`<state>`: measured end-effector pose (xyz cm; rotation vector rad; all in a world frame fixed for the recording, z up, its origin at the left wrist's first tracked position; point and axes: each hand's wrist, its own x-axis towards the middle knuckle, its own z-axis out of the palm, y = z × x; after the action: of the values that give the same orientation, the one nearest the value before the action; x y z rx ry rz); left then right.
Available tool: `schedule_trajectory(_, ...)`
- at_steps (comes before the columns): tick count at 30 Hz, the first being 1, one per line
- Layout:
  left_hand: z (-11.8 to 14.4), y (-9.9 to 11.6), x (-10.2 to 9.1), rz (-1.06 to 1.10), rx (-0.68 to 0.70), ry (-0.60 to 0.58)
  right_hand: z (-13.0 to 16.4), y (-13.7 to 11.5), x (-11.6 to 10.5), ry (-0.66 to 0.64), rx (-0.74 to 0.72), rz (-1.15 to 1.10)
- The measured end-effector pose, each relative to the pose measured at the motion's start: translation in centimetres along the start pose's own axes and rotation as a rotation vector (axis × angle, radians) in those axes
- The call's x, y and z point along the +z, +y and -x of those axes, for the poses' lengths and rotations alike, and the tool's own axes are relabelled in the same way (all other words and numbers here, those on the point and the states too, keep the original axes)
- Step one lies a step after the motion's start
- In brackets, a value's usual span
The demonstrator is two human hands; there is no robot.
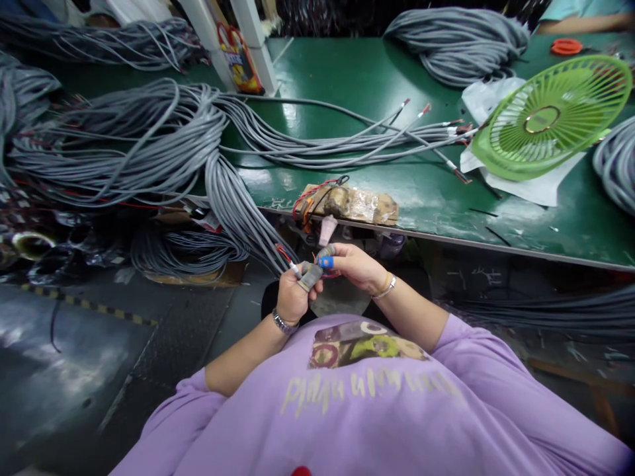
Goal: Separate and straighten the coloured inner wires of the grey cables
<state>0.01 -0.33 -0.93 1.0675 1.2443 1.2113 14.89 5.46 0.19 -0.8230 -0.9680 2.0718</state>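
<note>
Within left hand (pixel 294 296), red-wired cable end (pixel 295 270)

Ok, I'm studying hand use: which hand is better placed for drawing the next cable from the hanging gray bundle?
Probably the left hand: it's beside the gray bundle, while the right hand sits farther away.

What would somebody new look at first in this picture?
Probably the bright green fan at the right of the green table. Then the big pile of grey cables on the left, and the left hand and right hand close together near the table's front edge.
</note>
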Motion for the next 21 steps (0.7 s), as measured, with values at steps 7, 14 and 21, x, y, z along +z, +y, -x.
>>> schedule_trajectory(7,0.0,-0.2,0.3,0.023,0.008,0.074,-0.2,0.2,0.4,0.085,-0.025,0.024)
schedule_trajectory(14,-0.1,-0.1,0.7,0.043,-0.004,0.119,-0.5,0.8,0.2,0.118,0.010,-0.009)
schedule_trajectory(21,0.0,1.2,0.9,0.104,0.030,0.179,-0.6,0.7,-0.8,0.010,-0.021,-0.071)
